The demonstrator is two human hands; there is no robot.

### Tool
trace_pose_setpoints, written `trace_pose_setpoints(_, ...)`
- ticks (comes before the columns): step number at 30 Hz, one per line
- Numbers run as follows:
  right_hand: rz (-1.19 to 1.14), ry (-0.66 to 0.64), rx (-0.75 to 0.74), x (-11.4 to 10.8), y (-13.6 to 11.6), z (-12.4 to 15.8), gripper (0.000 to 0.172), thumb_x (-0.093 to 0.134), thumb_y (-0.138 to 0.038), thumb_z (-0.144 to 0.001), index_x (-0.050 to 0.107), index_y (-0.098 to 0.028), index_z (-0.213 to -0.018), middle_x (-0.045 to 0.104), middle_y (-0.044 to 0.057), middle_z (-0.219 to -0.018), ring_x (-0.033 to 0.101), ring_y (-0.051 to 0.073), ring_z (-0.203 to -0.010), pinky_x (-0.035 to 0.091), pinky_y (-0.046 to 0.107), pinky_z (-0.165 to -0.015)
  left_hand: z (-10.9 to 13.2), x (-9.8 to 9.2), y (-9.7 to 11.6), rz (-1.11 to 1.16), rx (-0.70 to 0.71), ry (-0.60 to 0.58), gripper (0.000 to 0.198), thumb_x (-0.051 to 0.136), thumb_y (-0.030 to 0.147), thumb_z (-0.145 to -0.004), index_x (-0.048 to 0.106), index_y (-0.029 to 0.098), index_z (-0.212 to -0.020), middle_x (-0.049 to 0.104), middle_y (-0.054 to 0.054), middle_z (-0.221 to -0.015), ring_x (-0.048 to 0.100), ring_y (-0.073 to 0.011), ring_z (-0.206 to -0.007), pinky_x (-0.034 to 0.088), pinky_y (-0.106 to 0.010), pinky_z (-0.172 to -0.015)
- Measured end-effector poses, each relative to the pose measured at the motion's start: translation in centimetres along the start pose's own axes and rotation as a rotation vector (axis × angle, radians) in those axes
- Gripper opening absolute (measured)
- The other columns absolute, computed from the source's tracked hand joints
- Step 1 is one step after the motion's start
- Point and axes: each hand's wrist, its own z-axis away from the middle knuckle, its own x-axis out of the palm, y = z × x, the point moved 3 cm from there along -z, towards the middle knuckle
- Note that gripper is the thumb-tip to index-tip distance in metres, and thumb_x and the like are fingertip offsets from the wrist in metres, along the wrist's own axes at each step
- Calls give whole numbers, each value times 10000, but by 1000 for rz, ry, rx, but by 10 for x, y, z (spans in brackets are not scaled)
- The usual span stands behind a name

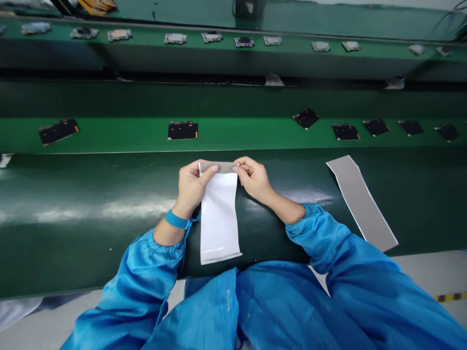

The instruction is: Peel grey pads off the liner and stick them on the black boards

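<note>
Between my hands is a long white sheet (219,218) with a grey strip (226,167) along its top end. My left hand (193,187) is closed on the upper left corner, thumb lying over the grey strip. At the upper right corner, my right hand (253,179) pinches the edge between thumb and fingers. The sheet's lower part hangs toward my body over the dark green table (95,233), its bottom edge slightly curled. To the right lies a separate grey sheet with white edges (365,204), near my right forearm. A blue band circles my left wrist.
Beyond the table runs a bright green strip (241,133) bearing several flat black boards (183,131). A higher green shelf (146,43) at the back carries several small metallic modules (175,38). The table's front edge is close to my body.
</note>
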Motion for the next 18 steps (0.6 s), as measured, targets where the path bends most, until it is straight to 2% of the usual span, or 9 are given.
trace_pose_setpoints(6, -46, 55, 22, 2, 3, -1, 395, 670, -576, -932, 667, -184, -987, 666, -4, -735, 582, 126, -656, 420, 265, -635, 1, 0, 3, -30, 15, -3, 458, 927, 582, -742, 742, 164, -775, 682, -12, -697, 550, -129, -611, 415, -253, -551)
trace_pose_setpoints(11, -165, 25, 38, 6, 9, -8, 531, 744, -691, -878, 639, -180, -972, 665, -6, -772, 609, 123, -710, 435, 242, -634, -2, -4, -4, -30, 19, 38, 402, 955, 530, -751, 769, 180, -817, 677, 14, -698, 518, -112, -608, 393, -252, -536)
trace_pose_setpoints(15, -238, -59, 69, 6, 11, -14, 595, 765, -765, -861, 587, -205, -951, 585, -59, -680, 501, 85, -533, 349, 234, -505, -1, -3, -4, -10, -10, 24, 399, 943, 511, -752, 737, 173, -800, 643, 24, -696, 495, -100, -607, 378, -250, -543)
trace_pose_setpoints(18, -269, -133, 77, 5, 12, -15, 578, 775, -749, -880, 558, -215, -928, 537, -87, -621, 439, 71, -454, 301, 233, -461, 0, 0, -1, -40, -34, 35, 436, 937, 540, -712, 690, 184, -757, 620, 18, -687, 486, -110, -594, 374, -257, -532)
